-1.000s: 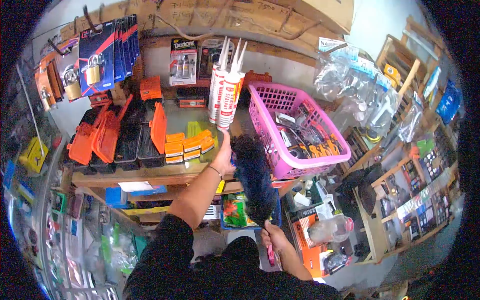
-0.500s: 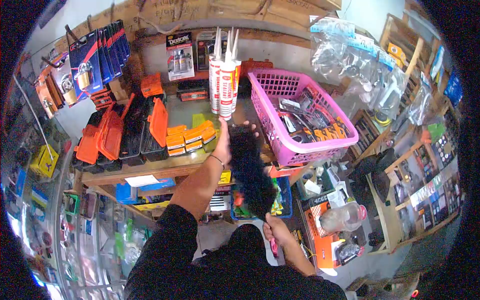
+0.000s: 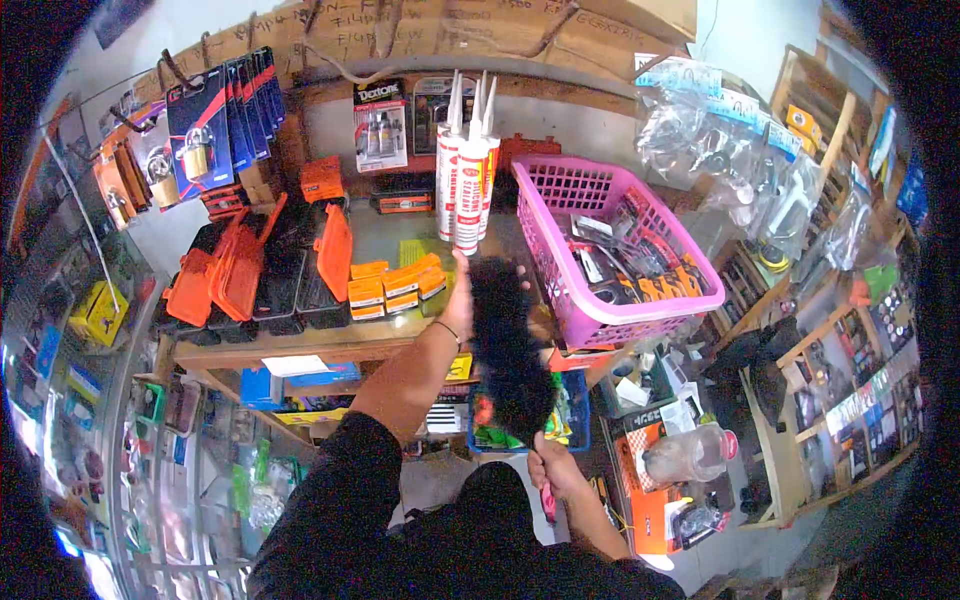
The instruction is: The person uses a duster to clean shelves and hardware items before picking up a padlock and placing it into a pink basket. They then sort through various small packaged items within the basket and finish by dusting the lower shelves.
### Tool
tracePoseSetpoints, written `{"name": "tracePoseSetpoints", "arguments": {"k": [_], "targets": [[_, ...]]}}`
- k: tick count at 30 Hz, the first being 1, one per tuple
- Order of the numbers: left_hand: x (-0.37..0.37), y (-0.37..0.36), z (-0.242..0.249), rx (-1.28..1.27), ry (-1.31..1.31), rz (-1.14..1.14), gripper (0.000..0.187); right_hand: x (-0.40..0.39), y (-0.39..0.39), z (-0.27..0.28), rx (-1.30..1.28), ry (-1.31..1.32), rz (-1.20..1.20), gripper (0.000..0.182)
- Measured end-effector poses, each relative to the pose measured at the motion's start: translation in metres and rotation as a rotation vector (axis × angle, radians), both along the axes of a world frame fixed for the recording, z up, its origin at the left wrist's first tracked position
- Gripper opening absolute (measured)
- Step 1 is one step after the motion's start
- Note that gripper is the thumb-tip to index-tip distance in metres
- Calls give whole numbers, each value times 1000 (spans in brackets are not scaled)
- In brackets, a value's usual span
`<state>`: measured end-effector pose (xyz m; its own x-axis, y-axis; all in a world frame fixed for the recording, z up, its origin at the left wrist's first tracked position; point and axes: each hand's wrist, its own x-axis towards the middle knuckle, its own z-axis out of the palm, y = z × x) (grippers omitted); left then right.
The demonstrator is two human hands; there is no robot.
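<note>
A long black fluffy duster [image 3: 510,350] hangs between my hands over the shelf's front edge. Its pink handle [image 3: 548,503] is gripped by my right hand [image 3: 557,468] at the lower end. My left hand [image 3: 463,303] is beside the duster's upper part, its fingers mostly behind the black fluff, so its grip cannot be made out. White and red sealant tubes [image 3: 468,190] stand upright just beyond my left hand. To the right of the duster is a pink basket [image 3: 610,315] holding packaged items.
Orange-lidded black boxes [image 3: 333,255] and small orange boxes [image 3: 400,288] line the shelf [image 3: 280,346] at left. Padlock packs [image 3: 195,140] hang above them. Plastic-bagged goods [image 3: 700,135] hang at right. Below are a blue basket [image 3: 583,400] and a clear jar [image 3: 685,457].
The surroundings have shifted slightly rightward and down in the view. The duster is seen a little more upright between my hands, and my right hand still holds its handle.
</note>
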<state>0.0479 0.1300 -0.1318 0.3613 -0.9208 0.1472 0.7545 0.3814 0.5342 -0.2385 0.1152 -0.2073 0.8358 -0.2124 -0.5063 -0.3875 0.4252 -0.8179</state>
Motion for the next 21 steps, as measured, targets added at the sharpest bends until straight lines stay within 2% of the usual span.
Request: {"name": "tracePoseSetpoints", "arguments": {"k": [2, 3, 5, 6, 8, 10, 11, 13, 14, 16, 17, 20, 21], "targets": [[0, 0, 4, 74, 119, -116, 90, 2, -1, -7, 5, 2, -102, 48], [5, -3, -3, 74, 119, -116, 90, -1, 2, -5, -65, -15, 25, 47], [17, -10, -21, -159, 60, -168, 90, -3, -2, -12, -1, -30, 29, 46], [8, -4, -6, -159, 61, -168, 90, -4, -3, -12, 60, -41, 33, 46], [-9, 8, 20, 228, 196, -55, 91, -3, -4, -6, 91, -12, -52, 46], [10, -8, -10, 161, 120, -45, 91, -3, 1, -1, 0, -8, -40, 46], [11, -10, -11, 62, 107, -70, 89, -5, 2, 1, 96, 21, 38, 46], [14, -8, -16, -136, 136, -202, 87, -4, -2, -8, 61, 3, 7, 46], [16, -8, -15, -137, 133, -200, 87, -3, -3, -8, 25, -10, -24, 46], [17, -8, -16, 223, 120, -22, 87, 0, 0, -5, 70, -16, -105, 46], [15, -8, -16, 224, 123, -22, 87, 0, 1, -7, 87, -6, -42, 46], [13, -8, -15, -65, 129, -153, 88, 0, 5, -8, 185, 13, 48, 46], [12, -9, -14, -137, 177, -211, 86, 0, 5, -7, 86, -32, -27, 46]]}}
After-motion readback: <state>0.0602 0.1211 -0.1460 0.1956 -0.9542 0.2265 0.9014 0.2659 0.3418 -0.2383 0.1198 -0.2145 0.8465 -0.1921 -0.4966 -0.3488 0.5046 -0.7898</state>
